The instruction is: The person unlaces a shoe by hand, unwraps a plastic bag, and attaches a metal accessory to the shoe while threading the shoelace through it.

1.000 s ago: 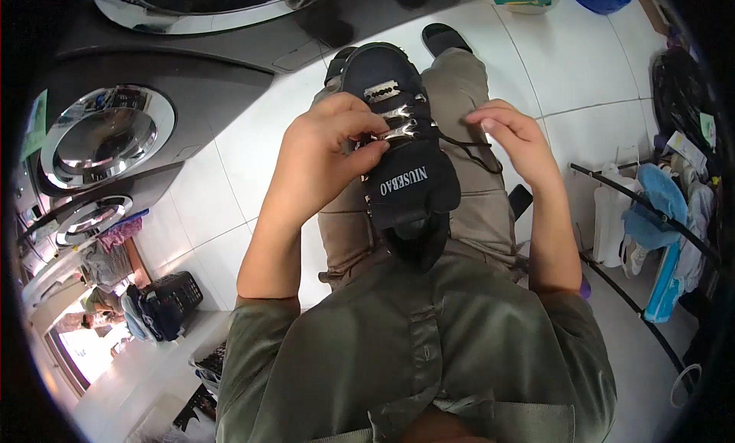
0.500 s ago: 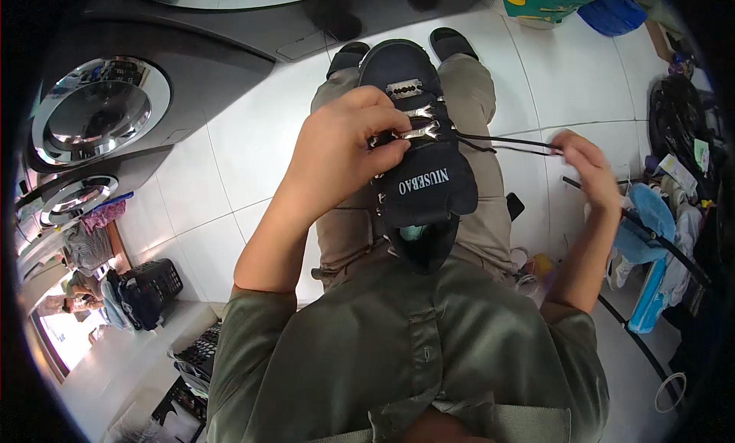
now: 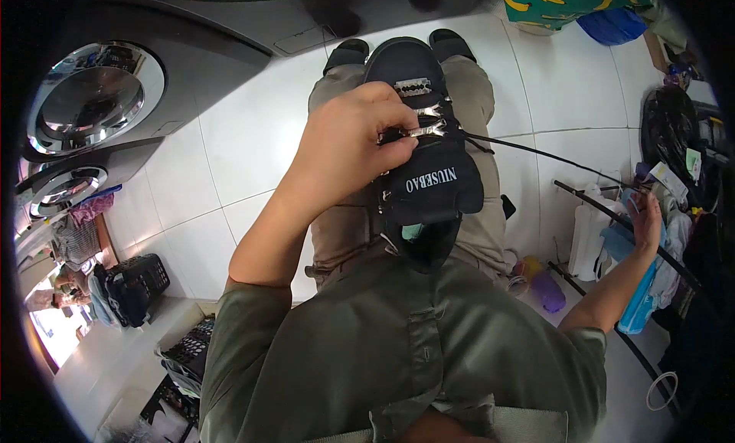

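A black shoe (image 3: 429,167) with white lettering on its tongue lies over my lap, toe pointing away from me. My left hand (image 3: 367,125) is closed at the shoe's left edge, its thumb and fingers pinching beside a silver lace ornament (image 3: 427,130). From the right side of the shoe a black lace (image 3: 547,153) runs taut, far out to the right. Its far end is at my right hand (image 3: 647,217), whose fingers pinch it. A silver razor-blade-shaped ornament (image 3: 413,86) sits nearer the toe.
Dark front-loading machines (image 3: 96,98) line the left and top. On the right are a black rack bar (image 3: 582,198), blue items (image 3: 639,297) and a black plastic bag (image 3: 668,125). A basket (image 3: 138,286) stands at lower left; a banana-print green bag (image 3: 566,3) is at top right.
My right hand has moved far out to the right, and the lace has been drawn out long and straight. My left hand has stayed at the shoe's laces.
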A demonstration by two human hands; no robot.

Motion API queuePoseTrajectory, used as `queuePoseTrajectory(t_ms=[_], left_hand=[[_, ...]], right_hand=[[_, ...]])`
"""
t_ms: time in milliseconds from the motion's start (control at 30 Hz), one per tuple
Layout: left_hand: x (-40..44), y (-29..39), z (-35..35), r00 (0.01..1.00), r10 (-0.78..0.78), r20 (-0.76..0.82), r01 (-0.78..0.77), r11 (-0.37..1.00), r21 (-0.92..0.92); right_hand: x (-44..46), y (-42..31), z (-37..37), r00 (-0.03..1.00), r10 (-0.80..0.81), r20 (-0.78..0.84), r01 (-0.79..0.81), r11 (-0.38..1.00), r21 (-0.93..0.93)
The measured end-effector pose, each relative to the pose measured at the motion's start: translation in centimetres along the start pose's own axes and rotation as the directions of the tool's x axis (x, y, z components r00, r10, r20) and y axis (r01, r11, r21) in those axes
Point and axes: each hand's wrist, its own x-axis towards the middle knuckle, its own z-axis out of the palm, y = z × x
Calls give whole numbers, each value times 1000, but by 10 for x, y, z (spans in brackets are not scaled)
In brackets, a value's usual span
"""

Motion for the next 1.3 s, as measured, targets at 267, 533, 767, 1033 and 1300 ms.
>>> queuePoseTrajectory(t_ms=[267, 533, 767, 1033, 1300], left_hand=[[-1, -2, 2, 1000, 3, -19, -3, 999, -35], [-2, -1, 1, 999, -31, -29, 30, 998, -51], [-5, -5, 1, 997, -24, -67, 17, 994, -104], [-7, -14, 5, 989, 39, -145, -58, 990, -128], [-7, -13, 4, 991, 22, -129, -39, 991, -126]], right_hand=[[48, -47, 140, 958, -236, -162, 283, 863, 418], [-1, -69, 381, 801, -154, 579, 310, 934, -179], [-47, -73, 443, 601, -212, 771, 654, 685, -321], [-48, -76, 448, 506, -286, 814, 800, 507, -320], [-49, -77, 454, 485, -283, 828, 841, 412, -352]])
